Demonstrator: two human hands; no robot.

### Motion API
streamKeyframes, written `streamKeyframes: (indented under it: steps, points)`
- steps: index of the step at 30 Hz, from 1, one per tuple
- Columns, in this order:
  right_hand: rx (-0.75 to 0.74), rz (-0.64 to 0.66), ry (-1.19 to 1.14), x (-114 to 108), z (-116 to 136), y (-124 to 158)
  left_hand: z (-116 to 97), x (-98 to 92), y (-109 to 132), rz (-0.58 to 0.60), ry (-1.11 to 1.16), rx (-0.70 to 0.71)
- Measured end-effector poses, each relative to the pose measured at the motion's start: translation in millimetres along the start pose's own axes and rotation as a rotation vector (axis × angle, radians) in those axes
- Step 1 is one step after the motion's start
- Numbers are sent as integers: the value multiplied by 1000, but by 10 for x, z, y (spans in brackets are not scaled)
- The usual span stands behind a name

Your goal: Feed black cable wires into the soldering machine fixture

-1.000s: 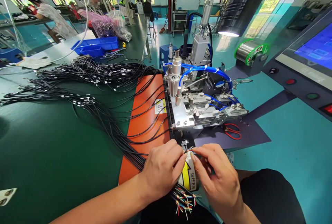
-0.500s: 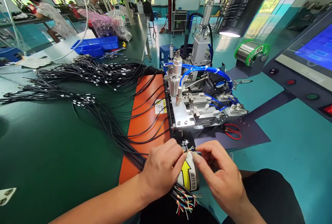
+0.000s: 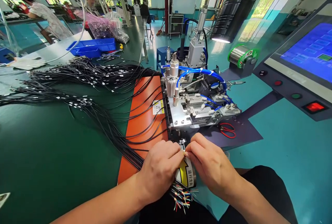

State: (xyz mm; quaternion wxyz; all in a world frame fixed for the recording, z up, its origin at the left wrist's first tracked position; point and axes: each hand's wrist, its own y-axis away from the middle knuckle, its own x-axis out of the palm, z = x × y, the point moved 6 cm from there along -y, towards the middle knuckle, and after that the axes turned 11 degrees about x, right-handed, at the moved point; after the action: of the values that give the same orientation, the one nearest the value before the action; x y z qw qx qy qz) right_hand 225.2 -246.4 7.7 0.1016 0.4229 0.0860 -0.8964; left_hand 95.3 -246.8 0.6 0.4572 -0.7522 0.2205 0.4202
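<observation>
My left hand (image 3: pixel 162 165) is closed, pinching the end of a black cable in front of the machine. My right hand (image 3: pixel 207 163) is closed too, its thumb and fingertips meeting the left fingertips at the thin wires of that cable; the fingers mostly hide the wires. Under my left hand runs a bundle of black cables (image 3: pixel 129 154). Its stripped ends, with fanned coloured wires (image 3: pixel 183 196), hang out below the left wrist. Just beneath the hands sits a white label with a yellow arrow (image 3: pixel 184 175). The machine's metal clamping unit (image 3: pixel 181 113) stands right beyond the fingertips, holding several cables along its left edge.
More black cables (image 3: pixel 77 73) spread over the green table mat (image 3: pixel 52 154). An orange plate (image 3: pixel 146 113) lies left of the machine. Red-handled scissors (image 3: pixel 228 130), a solder spool (image 3: pixel 241 56), a lamp (image 3: pixel 230 19) and a control screen (image 3: pixel 308 54) are on the right. Two people sit far back left.
My right hand has moved in to the left, and its fingers have closed on the wires at the cable's end. My left hand keeps its pinch. The whole view has shifted slightly.
</observation>
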Motion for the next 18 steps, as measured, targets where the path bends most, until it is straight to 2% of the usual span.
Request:
streamKeyframes:
  steps: [2,5,8,12,18]
  points:
    - [82,-22,-158,-55,-48,-18,53,-5,15,-42,85,-84]
    - [339,-49,-521,-83,-259,17,107,-4,34,-93,183,-178]
    - [551,53,-815,60,-398,108,112,-3,41,-110,186,-187]
    - [608,180,-1038,244,-346,155,119,0,48,-123,176,-182]
    - [632,196,-1157,310,-322,146,124,18,53,-104,173,-190]
